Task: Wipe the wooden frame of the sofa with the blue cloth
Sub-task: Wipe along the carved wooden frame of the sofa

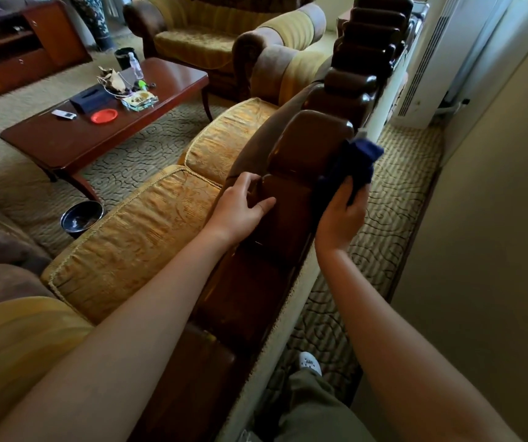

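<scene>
The sofa's glossy dark wooden frame (307, 145) runs along the top of its backrest, from bottom centre up to the upper right, in rounded carved sections. My right hand (340, 215) grips the dark blue cloth (356, 164) and holds it against the back side of the frame. My left hand (243, 205) rests on the front edge of the same frame section, fingers spread over the wood. I stand behind the sofa.
Yellow seat cushions (147, 231) lie left of the frame. A wooden coffee table (74, 138) with clutter stands beyond, a dark bin (80, 218) beside it. An armchair (221, 36) sits at the back. A narrow carpeted gap (393, 218) runs between sofa and wall (495, 250).
</scene>
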The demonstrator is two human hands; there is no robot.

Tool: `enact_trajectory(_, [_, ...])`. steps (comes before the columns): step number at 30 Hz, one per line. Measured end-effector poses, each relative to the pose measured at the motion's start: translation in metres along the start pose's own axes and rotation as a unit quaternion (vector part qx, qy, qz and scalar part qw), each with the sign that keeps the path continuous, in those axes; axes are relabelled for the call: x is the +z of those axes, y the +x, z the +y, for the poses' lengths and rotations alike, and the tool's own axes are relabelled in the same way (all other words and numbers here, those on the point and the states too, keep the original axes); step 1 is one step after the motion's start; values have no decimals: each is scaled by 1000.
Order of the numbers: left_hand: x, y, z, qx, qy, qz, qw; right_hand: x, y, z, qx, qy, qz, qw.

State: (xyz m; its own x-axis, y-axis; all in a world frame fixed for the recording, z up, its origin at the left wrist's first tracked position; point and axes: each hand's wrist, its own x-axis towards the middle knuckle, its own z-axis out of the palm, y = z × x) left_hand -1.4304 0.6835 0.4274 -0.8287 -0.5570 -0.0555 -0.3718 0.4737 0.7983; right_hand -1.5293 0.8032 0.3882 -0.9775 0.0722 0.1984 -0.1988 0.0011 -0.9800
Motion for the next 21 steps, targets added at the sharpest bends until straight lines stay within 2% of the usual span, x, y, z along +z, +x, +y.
enact_trajectory(7, [7,-1,-2,-1,-5,18,1000,-42,-99,46,100,-18,-104,989])
enact_trajectory(12, [8,-1,-2,3,4,23,1000,-49,-127,43,88,1,-126,988])
enact_trajectory(15, [8,-1,-3,-3,7,24,1000,-34,-96,27,52,4,-101,994])
enact_trajectory(18, [7,0,-2,-10,0,18,1000,-16,-39,13,57,3,-31,998])
enact_trajectory(21, [7,3,-2,-17,-9,15,1000,1,7,-6,47,-13,0,999])
